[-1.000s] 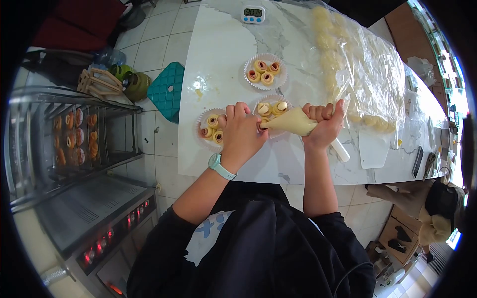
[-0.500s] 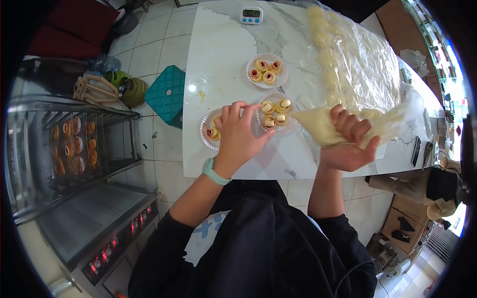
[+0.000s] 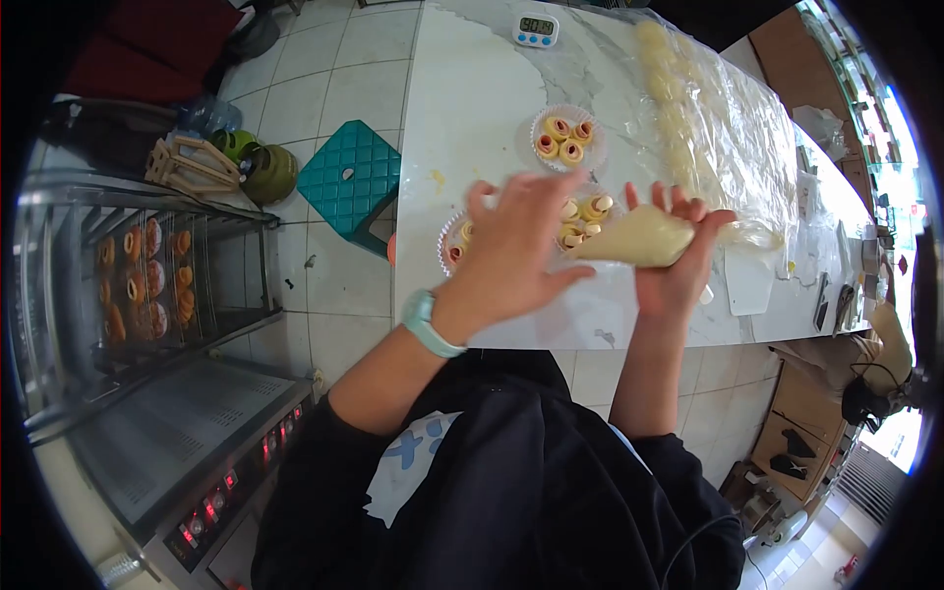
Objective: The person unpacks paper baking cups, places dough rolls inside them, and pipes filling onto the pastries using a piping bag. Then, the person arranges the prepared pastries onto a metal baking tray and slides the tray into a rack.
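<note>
Half a second ago the right hand [image 3: 678, 251] had its fingers curled round the piping bag [image 3: 639, 238]; now it clasps the bag loosely, fingers raised behind it and thumb apart. The bag's narrow end, then just right of the middle paper cup, now shows at that cup's near edge, by the rolls [image 3: 596, 207]. The empty left hand [image 3: 516, 241], blurred, has its fingers spread over the worktop [image 3: 472, 108] and now hides part of the middle cup from view.
</note>
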`<state>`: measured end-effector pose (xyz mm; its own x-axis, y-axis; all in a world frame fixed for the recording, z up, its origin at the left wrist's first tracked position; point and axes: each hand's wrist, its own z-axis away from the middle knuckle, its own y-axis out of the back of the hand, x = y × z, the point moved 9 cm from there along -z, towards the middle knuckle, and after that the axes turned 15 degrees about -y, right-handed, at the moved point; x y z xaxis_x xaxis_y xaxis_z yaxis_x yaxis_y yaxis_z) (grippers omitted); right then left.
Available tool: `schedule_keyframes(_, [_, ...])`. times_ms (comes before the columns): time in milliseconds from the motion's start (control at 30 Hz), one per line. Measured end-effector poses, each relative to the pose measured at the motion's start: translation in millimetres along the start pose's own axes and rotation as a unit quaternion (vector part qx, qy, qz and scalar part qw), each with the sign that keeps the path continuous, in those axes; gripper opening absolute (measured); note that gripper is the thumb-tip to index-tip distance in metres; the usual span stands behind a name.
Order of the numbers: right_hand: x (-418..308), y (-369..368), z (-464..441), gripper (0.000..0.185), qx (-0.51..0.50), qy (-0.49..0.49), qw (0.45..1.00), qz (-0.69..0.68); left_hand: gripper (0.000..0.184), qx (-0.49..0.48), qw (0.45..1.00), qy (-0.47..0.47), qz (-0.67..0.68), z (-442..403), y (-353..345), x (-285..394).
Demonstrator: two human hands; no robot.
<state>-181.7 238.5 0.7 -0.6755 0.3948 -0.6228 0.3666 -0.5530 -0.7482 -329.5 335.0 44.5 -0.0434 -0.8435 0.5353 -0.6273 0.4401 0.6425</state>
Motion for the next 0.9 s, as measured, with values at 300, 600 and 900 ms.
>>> schedule_keyframes(300, [10.9, 26.5, -12.4, 0.049, -0.002, -0.088, 0.984, -0.154, 0.038, 0.066, 0.989, 0.128, -0.022, 88.6, 46.7, -80.4])
schedule_keyframes(600, [60.4, -11.7, -25.6, 0.055, 0.019, 0.01, 1.0, 0.017, 0.046, -0.041, 0.985, 0.121, -0.113, 89.1, 4.7, -58.3])
schedule_keyframes(900, [65.1, -3.9, -29.5, 0.055, 0.031, 0.048, 0.998, 0.033, 0.028, -0.061, 0.986, 0.121, -0.095, 74.4, -18.9, -68.3])
